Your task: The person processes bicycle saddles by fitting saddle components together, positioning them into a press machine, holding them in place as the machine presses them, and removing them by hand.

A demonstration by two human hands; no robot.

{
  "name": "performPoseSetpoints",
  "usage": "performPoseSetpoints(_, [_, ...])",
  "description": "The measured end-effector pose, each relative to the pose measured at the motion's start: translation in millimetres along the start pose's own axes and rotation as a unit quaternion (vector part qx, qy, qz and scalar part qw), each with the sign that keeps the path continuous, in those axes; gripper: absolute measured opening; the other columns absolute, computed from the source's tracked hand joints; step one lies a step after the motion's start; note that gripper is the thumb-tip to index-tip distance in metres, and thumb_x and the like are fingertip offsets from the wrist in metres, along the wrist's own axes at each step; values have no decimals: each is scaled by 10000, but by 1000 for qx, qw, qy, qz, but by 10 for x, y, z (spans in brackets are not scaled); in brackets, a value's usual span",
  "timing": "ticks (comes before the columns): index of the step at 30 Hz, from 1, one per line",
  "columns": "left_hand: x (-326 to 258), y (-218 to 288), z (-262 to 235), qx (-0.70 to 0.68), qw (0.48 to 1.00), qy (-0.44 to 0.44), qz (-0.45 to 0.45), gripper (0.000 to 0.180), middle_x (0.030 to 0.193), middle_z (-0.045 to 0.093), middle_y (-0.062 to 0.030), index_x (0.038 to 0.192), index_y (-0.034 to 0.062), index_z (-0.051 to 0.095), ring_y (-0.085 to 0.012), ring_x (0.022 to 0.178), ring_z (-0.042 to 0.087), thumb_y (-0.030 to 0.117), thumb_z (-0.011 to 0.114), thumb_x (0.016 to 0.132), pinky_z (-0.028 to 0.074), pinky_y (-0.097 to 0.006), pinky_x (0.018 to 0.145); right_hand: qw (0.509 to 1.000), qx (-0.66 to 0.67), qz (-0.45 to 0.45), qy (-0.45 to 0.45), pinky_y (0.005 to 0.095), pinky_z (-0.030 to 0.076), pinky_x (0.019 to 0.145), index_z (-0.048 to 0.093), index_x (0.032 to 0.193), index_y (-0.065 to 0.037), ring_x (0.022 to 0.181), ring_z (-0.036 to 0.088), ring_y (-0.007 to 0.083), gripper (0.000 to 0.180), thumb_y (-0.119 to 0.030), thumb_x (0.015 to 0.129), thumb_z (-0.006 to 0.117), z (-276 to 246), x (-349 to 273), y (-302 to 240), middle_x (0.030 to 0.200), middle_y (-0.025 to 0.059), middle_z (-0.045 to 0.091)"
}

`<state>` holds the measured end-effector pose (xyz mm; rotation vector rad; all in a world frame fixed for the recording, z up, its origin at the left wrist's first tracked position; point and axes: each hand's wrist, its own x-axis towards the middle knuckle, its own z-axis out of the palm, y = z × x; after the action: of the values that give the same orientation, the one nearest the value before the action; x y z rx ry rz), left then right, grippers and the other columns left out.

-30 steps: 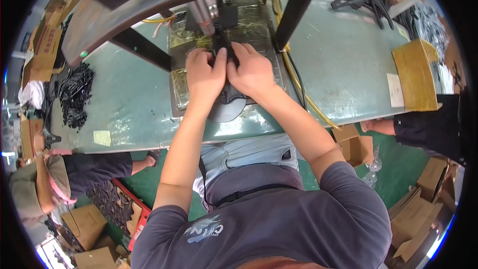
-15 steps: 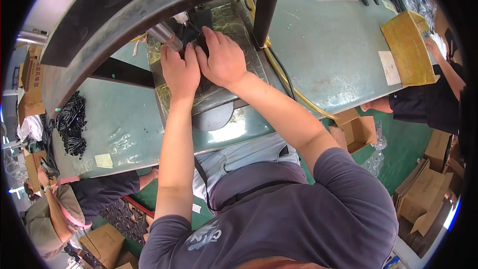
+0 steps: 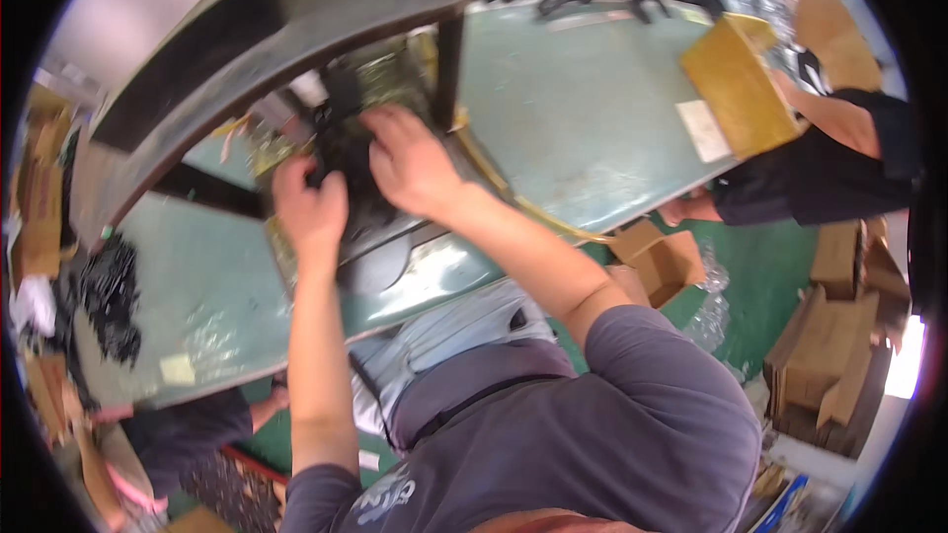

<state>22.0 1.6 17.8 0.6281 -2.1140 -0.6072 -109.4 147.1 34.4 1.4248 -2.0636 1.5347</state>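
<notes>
**Under the metal frame [image 3: 346, 22], more space**

The right hand [image 3: 413, 166] and left hand [image 3: 310, 205] have moved apart; the black piece [image 3: 355, 160] lies more uncovered between them, perhaps held looser. Fingers are blurred; whether clamped, I cannot tell.

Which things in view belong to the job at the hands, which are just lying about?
Likely the job:
- left hand, right hand
- black part between them, blurred
- metal frame overhead

Seemingly lying about:
- open carton
- clear plastic
- yellow bin

Black pile at left: can't tell.
</notes>
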Motion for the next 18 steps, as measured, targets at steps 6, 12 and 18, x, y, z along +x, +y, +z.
performPoseSetpoints(6, [-427,547,-278,-466,799,-222,-308,303,1257,720,-113,1215,-80,687,-192,1108,670,40,594,953,516,-310,1012,986,-114,-102,-61,547,410,1224,572,1428,18,1383,560,437,711,-11,729,699,-774,-278,-129,1379,218,638])
performPoseSetpoints(12, [-661,611,-382,-447,863,-158,-174,146,1210,687,-159,1147,-31,657,-237,1087,684,93,601,1093,577,-330,872,932,276,223,72,380,517,1000,387,1564,-14,1096,633,210,790,-107,894,795,-735,-709,550,1144,85,623])
performPoseSetpoints(18, [-1116,285,-733,-146,986,-65,39,107,989,675,-157,931,-5,629,-285,889,645,-34,732,923,520,-357,809,900,124,362,208,296,509,550,577,1297,-26,676,656,118,465,-108,890,788,-1604,-241,478,815,25,665])
